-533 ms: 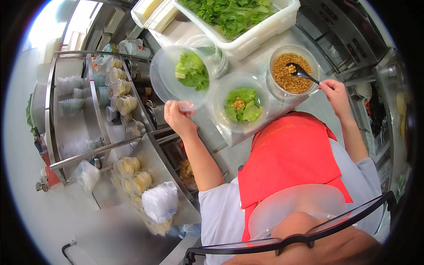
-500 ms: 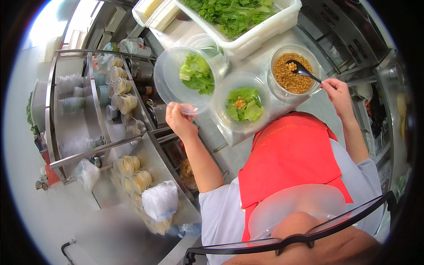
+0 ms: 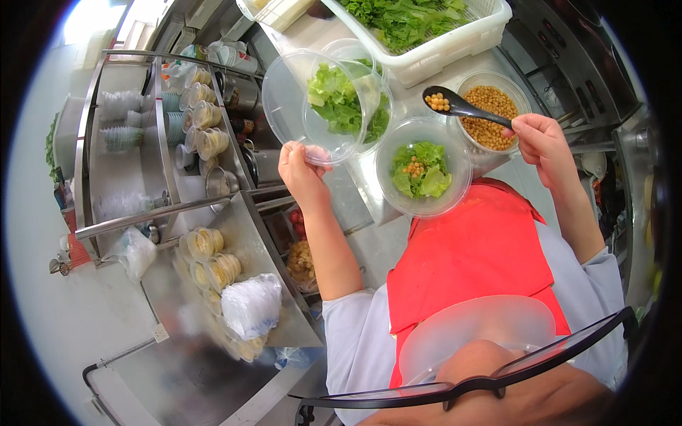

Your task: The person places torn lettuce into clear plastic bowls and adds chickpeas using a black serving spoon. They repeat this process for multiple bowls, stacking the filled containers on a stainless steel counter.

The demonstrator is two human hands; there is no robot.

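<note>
Pinched in my right hand (image 3: 540, 142) is a black spoon (image 3: 469, 108), carrying a few tan beans that look like chickpeas. It hangs beside a clear tub (image 3: 458, 135) full of the same beans (image 3: 489, 106). Left of the tub, nearest my apron, a clear round bowl (image 3: 389, 195) holds lettuce (image 3: 435, 177) with a few beans on top. My left hand (image 3: 305, 170) grips the edge of a clear round plastic lid (image 3: 282, 99), tilted in front of another bowl of lettuce (image 3: 330, 89).
A white basket of cut greens (image 3: 455, 53) stands at the back of the steel table (image 3: 366, 188). Metal shelves (image 3: 135, 216) with stacked cups and filled tubs (image 3: 206, 128) are on the left. More tubs (image 3: 206, 245) and a plastic bag (image 3: 252, 305) lie on a lower steel surface.
My right hand has lifted the spoon out of the bean tub and moved it left with beans on it. The left hand still holds the lid. The whole view has shifted slightly.
</note>
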